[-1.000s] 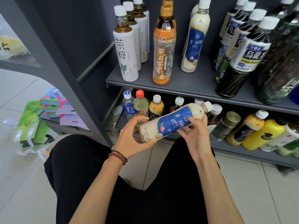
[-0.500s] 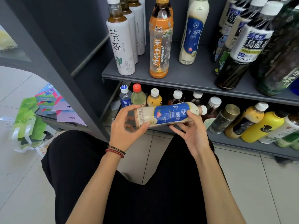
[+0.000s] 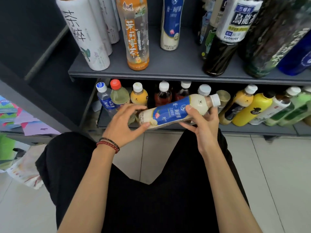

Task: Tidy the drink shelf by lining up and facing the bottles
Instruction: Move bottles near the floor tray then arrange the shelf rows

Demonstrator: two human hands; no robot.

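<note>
Hands: left hand [image 3: 124,123] pinching the base, right hand [image 3: 202,125] clamped round the shoulder of the milk-tea bottle [image 3: 171,111], held near-flat at centre, cap toward 2 o'clock.
Lower shelf [image 3: 252,130]: yellow bottles [image 3: 254,108] leaning at 3 o'clock, apparently not yet straightened.
Upper shelf [image 3: 168,76]: matching bottle [image 3: 170,26] upright at 12 o'clock, label forward; likely home for the one in hand.

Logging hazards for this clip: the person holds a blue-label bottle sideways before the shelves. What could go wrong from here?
1. The left hand pinches only the base of the blue-label bottle; if the right hand loosens, it might drop onto the tile floor.
2. Lifting it to the upper shelf could topple the orange tea bottle standing near the front edge.
</note>
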